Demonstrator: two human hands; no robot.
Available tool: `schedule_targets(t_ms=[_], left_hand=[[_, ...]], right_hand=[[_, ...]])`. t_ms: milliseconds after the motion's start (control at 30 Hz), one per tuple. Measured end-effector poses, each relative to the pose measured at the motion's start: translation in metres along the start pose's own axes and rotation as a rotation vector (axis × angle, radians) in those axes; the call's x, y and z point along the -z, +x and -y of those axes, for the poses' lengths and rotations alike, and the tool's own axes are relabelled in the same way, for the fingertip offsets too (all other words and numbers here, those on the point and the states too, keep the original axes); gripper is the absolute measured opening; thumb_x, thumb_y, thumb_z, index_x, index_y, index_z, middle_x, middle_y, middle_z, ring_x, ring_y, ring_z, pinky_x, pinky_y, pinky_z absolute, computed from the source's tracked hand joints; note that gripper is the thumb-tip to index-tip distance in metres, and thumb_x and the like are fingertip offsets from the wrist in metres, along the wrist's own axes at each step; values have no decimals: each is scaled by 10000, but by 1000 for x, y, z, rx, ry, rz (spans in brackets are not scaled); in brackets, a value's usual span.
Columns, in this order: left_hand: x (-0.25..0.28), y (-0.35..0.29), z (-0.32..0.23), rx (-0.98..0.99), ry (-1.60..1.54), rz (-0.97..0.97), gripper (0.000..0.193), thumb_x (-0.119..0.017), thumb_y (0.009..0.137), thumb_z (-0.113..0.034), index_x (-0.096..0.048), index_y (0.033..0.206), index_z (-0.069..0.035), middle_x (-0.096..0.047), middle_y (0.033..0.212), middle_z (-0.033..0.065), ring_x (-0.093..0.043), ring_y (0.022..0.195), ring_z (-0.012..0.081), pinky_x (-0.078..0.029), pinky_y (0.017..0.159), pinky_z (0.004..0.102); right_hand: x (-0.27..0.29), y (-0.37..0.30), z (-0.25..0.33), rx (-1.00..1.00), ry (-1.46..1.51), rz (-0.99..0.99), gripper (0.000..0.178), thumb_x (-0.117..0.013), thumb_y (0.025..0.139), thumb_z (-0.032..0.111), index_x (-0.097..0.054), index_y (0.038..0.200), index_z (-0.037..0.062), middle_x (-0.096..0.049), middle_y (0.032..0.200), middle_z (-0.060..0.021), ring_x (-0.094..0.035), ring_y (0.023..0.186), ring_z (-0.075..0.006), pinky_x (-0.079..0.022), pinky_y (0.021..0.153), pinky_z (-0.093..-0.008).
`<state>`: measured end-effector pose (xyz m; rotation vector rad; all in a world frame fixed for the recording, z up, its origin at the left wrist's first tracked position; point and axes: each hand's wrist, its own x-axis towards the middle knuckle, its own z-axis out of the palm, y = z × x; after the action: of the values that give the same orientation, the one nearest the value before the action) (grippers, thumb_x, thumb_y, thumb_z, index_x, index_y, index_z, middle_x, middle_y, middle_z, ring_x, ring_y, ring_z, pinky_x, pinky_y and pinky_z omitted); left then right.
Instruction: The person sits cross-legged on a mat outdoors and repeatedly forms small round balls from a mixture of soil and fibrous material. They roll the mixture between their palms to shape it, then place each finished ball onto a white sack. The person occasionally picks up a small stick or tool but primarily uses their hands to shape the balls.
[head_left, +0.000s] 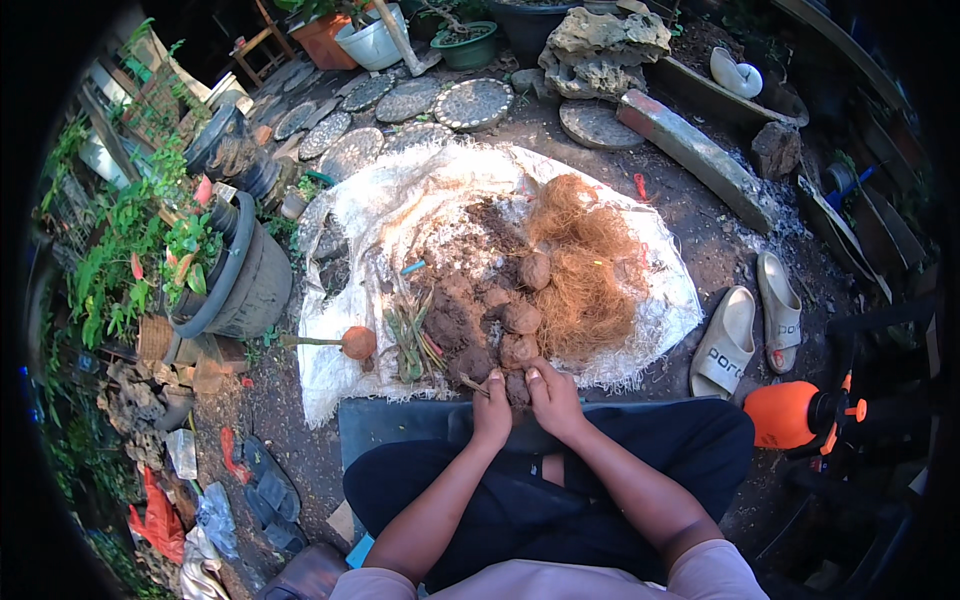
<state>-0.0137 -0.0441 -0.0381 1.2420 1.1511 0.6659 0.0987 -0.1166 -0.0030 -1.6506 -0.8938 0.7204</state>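
Between my left hand [490, 408] and my right hand [555, 402], a dark clump of soil [517, 388] is gripped, thumbs on top. A short brownish stem-like piece [473, 384] pokes out beside my left thumb; its kind is unclear. Just beyond my fingers, round brown soil balls [521, 318] lie in a row. Loose dark soil [455, 318] is heaped to their left, and a tangled pile of brown fibre [600, 270] lies to their right. Green cut leaves [408, 340] rest left of the soil. All this sits on a white woven sack [665, 300].
A reddish-brown ball with a stick [357, 343] lies at the sack's left edge. An orange pump sprayer [782, 415] and pale slides [724, 340] are at right. Potted plants [245, 275] stand at left, with round stepping stones [473, 104] and a rock [605, 50] beyond.
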Motion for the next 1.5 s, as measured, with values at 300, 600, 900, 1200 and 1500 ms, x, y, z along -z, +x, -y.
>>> schedule_targets(t_ms=[300, 600, 900, 1200, 1500], left_hand=[[7, -7, -36, 288, -294, 140, 577, -401, 1066, -523, -610, 1210, -5, -680, 1033, 77, -652, 946, 163, -527, 806, 310], [12, 7, -19, 299, -316, 99, 715, -436, 1024, -598, -459, 1413, 1, -586, 1295, 114, -610, 1150, 199, -501, 966, 340], [9, 2, -36, 256, -232, 113, 643, -429, 1048, -526, -535, 1328, 43, -635, 1198, 137, -633, 1073, 195, -508, 919, 336], [16, 16, -13, 157, 54, 7, 592, -462, 1041, -516, -637, 1191, 29, -664, 1083, 109, -627, 1002, 194, -489, 893, 335], [18, 9, -25, -10, 472, -127, 695, -416, 1025, -548, -679, 1053, 95, -672, 982, 336, -624, 1012, 498, -466, 880, 505]], right_hand=[[19, 16, 13, 29, -205, 193, 476, -598, 948, 448, -629, 1255, 86, -674, 905, -168, -686, 871, -349, -531, 780, -452], [23, 14, 22, 321, -446, 177, 738, -723, 779, 611, -598, 1332, 139, -560, 1231, -124, -551, 1167, -329, -436, 985, -460], [24, 13, 24, 356, -601, 154, 698, -724, 784, 573, -631, 1318, 133, -629, 1181, -76, -564, 1090, -286, -398, 922, -415], [10, 6, 17, 443, -844, 30, 570, -672, 818, 579, -697, 1153, 120, -639, 1018, -40, -565, 961, -228, -380, 811, -419], [2, -2, 12, 431, -898, 50, 395, -672, 861, 489, -667, 952, 105, -627, 920, -50, -584, 910, -224, -383, 796, -427]])
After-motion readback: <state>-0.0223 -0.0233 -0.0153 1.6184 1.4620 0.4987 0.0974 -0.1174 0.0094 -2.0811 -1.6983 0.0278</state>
